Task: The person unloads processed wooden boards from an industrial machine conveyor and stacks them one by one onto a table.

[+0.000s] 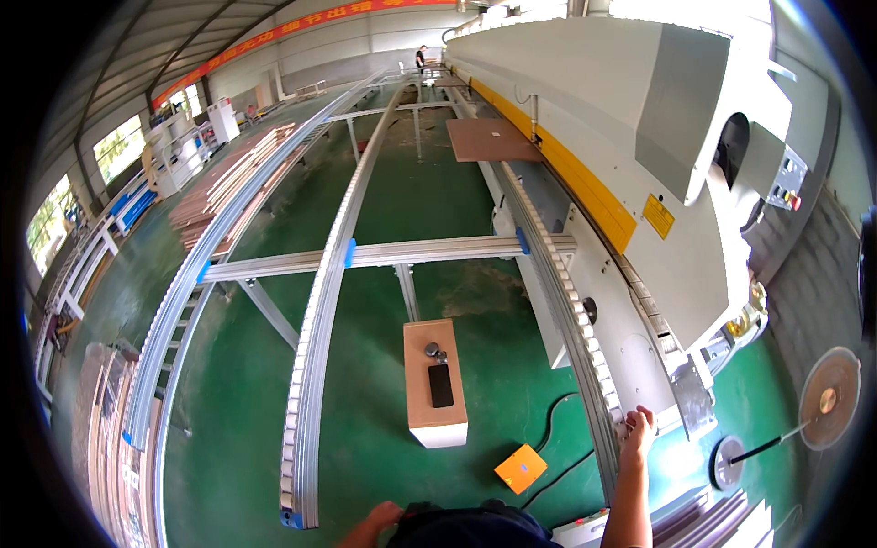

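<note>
Dark clothing [470, 530] fills the middle of the lower edge. A long white machine [585, 91] stands along the right, with a roller rail [577, 356] running beside it. That metal rail looks stiff and heavy, its rollers [600, 372] likely slippery; its plain side should give the surest hold. The right hand [639, 433] curls loosely at the rail's near end; the left hand [385, 517] is low beside the clothing, fingers hidden, its opening unclear. Whether either grips anything, I cannot tell.

The red banner [260, 38] bears lettering [315, 18], the white machine [585, 91] a yellow label [658, 216].
</note>
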Demonstrator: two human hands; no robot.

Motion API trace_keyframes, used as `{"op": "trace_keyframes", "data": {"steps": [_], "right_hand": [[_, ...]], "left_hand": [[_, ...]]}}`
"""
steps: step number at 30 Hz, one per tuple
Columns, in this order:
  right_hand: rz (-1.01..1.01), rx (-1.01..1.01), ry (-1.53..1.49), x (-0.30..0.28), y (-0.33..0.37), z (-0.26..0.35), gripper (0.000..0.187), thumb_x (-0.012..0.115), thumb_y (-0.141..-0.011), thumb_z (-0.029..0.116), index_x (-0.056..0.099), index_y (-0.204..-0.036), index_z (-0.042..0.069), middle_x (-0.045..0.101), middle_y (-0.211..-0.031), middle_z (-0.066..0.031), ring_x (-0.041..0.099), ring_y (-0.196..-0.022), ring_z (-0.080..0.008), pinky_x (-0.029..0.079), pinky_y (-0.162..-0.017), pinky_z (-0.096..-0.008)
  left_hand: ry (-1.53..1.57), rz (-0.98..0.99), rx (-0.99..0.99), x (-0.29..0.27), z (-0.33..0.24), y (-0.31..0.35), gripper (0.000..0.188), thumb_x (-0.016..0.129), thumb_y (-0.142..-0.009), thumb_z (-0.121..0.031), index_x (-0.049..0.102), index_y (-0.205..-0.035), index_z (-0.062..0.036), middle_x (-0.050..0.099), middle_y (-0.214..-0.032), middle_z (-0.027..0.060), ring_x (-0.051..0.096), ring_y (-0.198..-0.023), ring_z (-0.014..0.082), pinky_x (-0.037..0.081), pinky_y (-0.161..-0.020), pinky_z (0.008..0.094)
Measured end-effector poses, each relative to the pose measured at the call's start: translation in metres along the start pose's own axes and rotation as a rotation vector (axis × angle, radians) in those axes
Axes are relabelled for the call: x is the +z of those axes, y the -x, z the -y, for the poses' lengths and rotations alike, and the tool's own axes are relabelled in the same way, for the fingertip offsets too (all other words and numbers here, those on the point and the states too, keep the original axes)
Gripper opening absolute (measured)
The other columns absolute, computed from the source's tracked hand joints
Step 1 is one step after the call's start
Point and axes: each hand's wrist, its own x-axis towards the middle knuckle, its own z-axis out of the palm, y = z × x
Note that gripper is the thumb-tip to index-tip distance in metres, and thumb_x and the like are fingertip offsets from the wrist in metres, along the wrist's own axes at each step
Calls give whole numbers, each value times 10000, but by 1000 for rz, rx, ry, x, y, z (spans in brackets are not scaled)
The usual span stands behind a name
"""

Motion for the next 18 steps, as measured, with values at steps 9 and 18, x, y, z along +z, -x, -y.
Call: {"op": "trace_keyframes", "data": {"steps": [9,18], "right_hand": [[-46,-22,67,-5,-5,-6,238,559,-797,85,580,-1021,9,597,-844,-55,541,-765,-142,429,-712,-276],[-74,-578,747,42,48,19,299,588,-720,52,569,-1017,23,567,-994,-153,497,-993,-330,381,-914,-415]], "left_hand": [[549,-87,-334,-18,-56,9,208,578,-782,-234,638,-746,-38,618,-664,106,589,-589,223,480,-574,365],[459,-58,-300,-46,-80,24,266,536,-806,-240,604,-660,-29,588,-607,78,558,-546,198,459,-562,351]]}}
